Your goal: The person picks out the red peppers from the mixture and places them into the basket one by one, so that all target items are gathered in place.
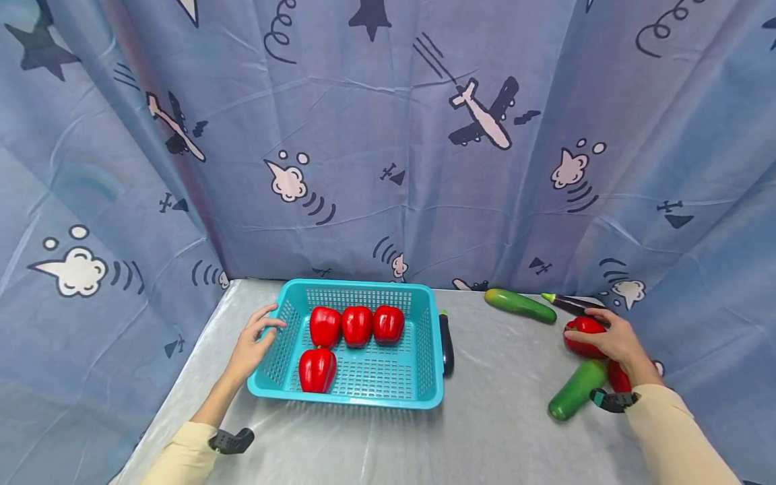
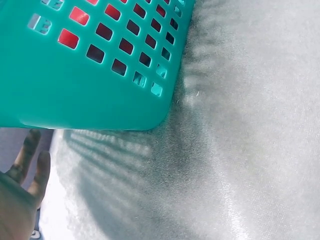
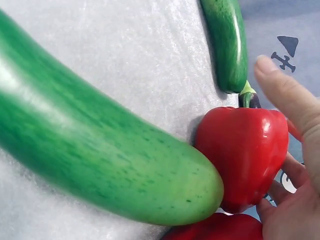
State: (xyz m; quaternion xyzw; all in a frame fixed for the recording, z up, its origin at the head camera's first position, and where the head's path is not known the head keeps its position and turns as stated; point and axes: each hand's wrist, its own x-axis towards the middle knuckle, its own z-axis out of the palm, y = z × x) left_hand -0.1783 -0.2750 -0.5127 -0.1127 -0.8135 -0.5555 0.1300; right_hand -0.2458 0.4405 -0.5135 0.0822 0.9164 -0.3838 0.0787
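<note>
– One red pepper [image 3: 242,155], at right, just beyond the near cucumber [image 1: 578,391]?
– Yes; see loose, unclenched fingers on right hand [image 1: 620,342] and left hand [image 1: 250,345] alike. Oppose the thumb before lifting.

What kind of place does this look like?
Probably an indoor staged tabletop setup rather than a working kitchen, though I can't be certain. An airplane-patterned curtain hangs around a pale gray table, where a turquoise basket holds red peppers.
</note>
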